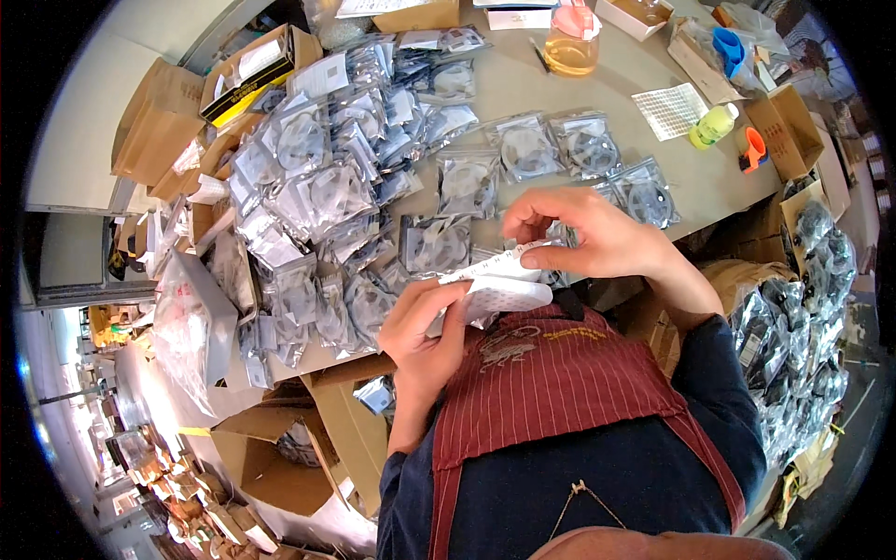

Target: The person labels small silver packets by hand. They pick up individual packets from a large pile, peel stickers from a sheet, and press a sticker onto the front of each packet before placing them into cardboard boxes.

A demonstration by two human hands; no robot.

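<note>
Close in front of my apron, a curled white sheet of small labels (pixel 506 295) is stretched between my hands. My left hand (pixel 425 327) pinches its left end between thumb and fingers. At the other end my right hand (pixel 597 233) is closed on the sheet, its thumb on the upper edge and the fingers bent. Just beyond lie flat clear zip bags with coiled dark cables: one bag (pixel 435 245) right behind the sheet, another bag (pixel 468 183) farther off, and a bag (pixel 646 193) beyond my right hand. My right hand partly hides some of the bags.
A big heap of similar bags (pixel 327 187) covers the table's left side. Farther back stand a pink-lidded jug (pixel 571 42), a label sheet (pixel 669 111), a yellow-green bottle (pixel 714 126) and an orange tape dispenser (pixel 750 149). An opened carton (pixel 280 457) stands below left; bagged goods (pixel 793 327) fill the right.
</note>
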